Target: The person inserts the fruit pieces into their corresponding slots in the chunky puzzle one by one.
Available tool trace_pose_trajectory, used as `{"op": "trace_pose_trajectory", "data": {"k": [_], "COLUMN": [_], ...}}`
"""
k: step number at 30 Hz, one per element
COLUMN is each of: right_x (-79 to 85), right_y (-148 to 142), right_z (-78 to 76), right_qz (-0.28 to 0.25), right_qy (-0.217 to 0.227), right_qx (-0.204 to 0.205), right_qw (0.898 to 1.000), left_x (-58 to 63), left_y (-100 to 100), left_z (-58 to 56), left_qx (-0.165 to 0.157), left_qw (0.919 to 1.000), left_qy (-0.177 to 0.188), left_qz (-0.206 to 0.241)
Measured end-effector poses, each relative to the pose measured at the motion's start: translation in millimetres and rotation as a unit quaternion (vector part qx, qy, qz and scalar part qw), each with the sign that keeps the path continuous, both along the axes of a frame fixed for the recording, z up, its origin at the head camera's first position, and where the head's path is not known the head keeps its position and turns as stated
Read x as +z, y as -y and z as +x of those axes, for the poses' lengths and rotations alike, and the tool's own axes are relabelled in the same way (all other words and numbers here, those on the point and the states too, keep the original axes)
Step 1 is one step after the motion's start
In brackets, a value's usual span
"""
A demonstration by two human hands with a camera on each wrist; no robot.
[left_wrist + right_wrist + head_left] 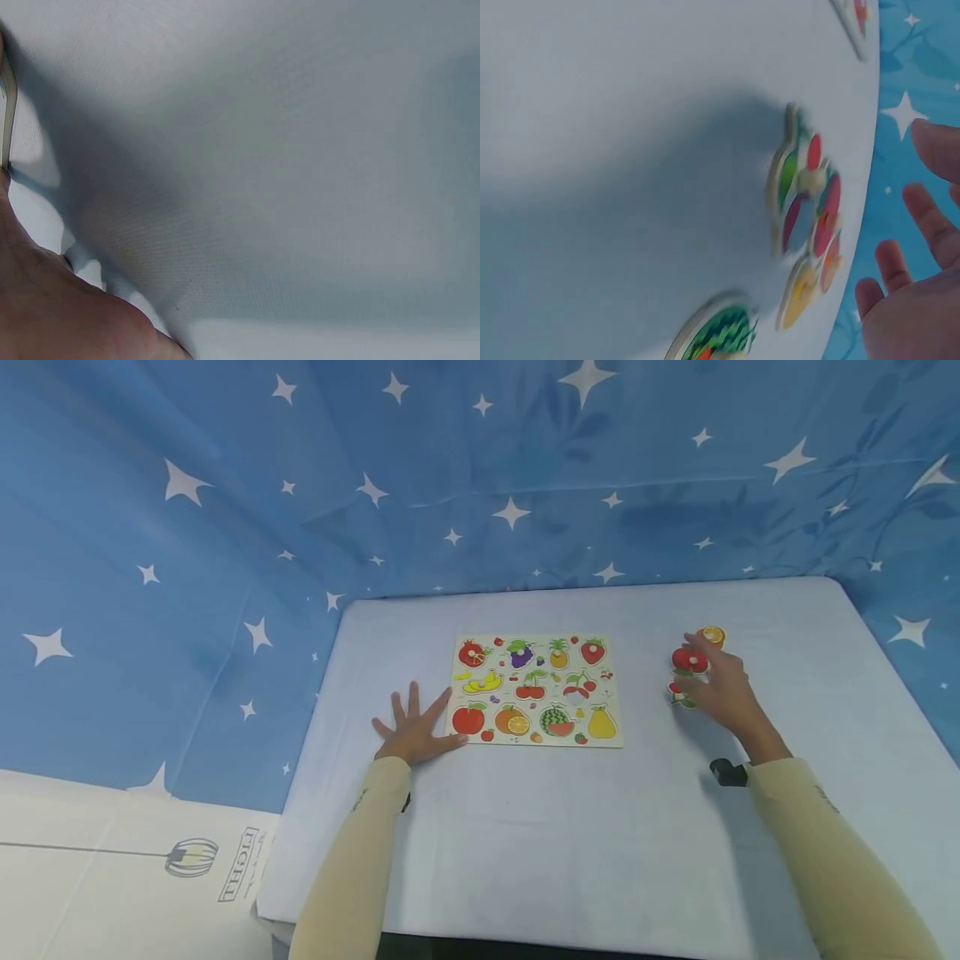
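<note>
sweeping the right hand (pixel 718 689), fingers parted, could scatter fruit pieces (pixel 679 660); pressing the left hand (pixel 409 737), fingers wide, could shift the board (pixel 553 695).

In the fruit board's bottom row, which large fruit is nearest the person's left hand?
The red apple at the row's left end, right beside the left hand; the orange, watermelon and yellow pear sit progressively farther right.
</note>
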State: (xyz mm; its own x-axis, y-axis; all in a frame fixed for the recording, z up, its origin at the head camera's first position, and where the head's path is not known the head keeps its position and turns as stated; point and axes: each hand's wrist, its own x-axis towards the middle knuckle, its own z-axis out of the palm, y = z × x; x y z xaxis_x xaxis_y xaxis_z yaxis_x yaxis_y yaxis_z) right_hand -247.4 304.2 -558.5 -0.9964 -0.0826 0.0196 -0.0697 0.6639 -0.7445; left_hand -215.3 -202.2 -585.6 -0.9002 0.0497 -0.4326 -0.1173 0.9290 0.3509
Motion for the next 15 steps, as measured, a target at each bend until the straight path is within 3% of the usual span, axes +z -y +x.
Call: {"op": "trace_pose_trajectory", "data": {"k": [8,15], "right_x": [-10.8,-20.9], "right_y": [-21,-25], "right_z": [10.1,10.2], "right_qz": [0.024,0.020], "right_qy": [0.047,0.057], "right_qx": [0.000,0.019], "right_qw": [0.999,0.998], "left_x": [1.6,5.4], "left_y": [0,-1], "left_z": [-1.6,1.4], "left_qx": [-0.001,-0.004], "left_qw": [1.0000,1.0000], "left_qy": [0.006,0.000], "left_qz": [-0.002,-0.002]}}
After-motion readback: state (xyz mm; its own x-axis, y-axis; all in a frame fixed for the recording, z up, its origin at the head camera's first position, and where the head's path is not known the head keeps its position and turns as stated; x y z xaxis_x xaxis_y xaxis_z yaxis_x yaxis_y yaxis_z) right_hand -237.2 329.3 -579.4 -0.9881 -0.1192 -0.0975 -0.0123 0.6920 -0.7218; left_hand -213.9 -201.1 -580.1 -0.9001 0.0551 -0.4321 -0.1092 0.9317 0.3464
